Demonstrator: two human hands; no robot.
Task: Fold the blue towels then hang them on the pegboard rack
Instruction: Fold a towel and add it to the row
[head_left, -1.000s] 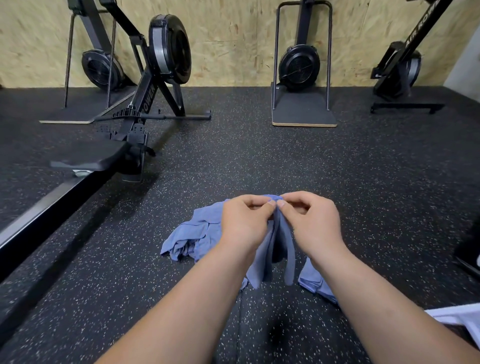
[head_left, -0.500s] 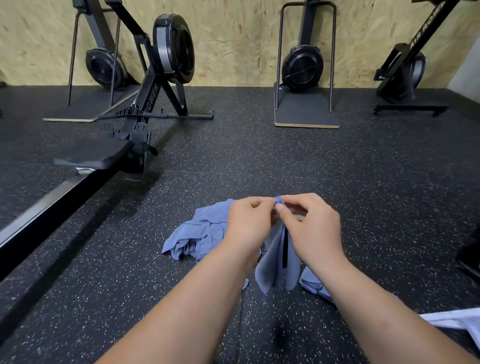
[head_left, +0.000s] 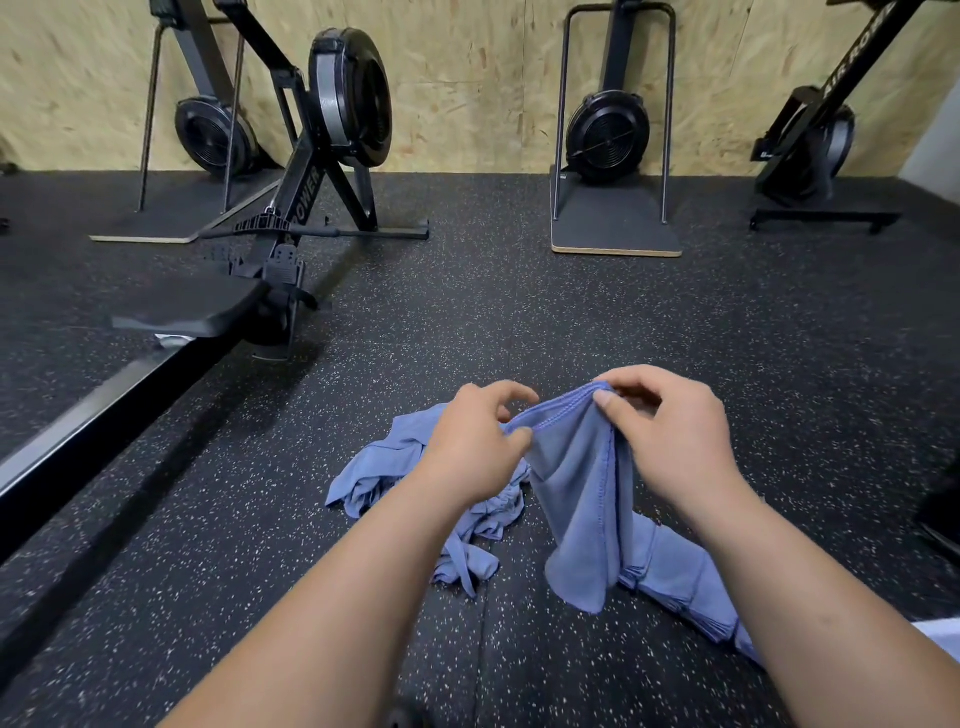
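Two bare forearms reach up from the bottom edge of the frame toward the centre. At the lower right edge, just beside the right forearm, a strip of white cloth (head_left: 941, 631) lies on the floor (head_left: 519, 322), which is black rubber with pale flecks.

Right of centre, a blue towel (head_left: 582, 493) hangs from both hands, its stitched hem stretched between them and its lower corner drooping to the floor. The left hand (head_left: 478, 441) has its grip clamped on the hem, thumb and forefinger pinching the edge. The right hand (head_left: 670, 436) pinches the towel's raised corner, its grip closed on the cloth with the other fingers curled behind.

Under the left hand, a crumpled heap of blue towels (head_left: 384, 467) lies on the floor. Under the right forearm, a flatter stack of blue towels (head_left: 675, 566) runs toward the lower right.

Farther off at left, a black rowing machine (head_left: 311, 182) sits on the floor, its rail (head_left: 78, 441) slanting to the left edge and its seat (head_left: 192, 312) on the rail. Along the far wall (head_left: 467, 78) of chipboard stand three more machines stored upright: one at upper left (head_left: 213, 130), one at upper centre (head_left: 608, 130), and one at upper right (head_left: 810, 140).
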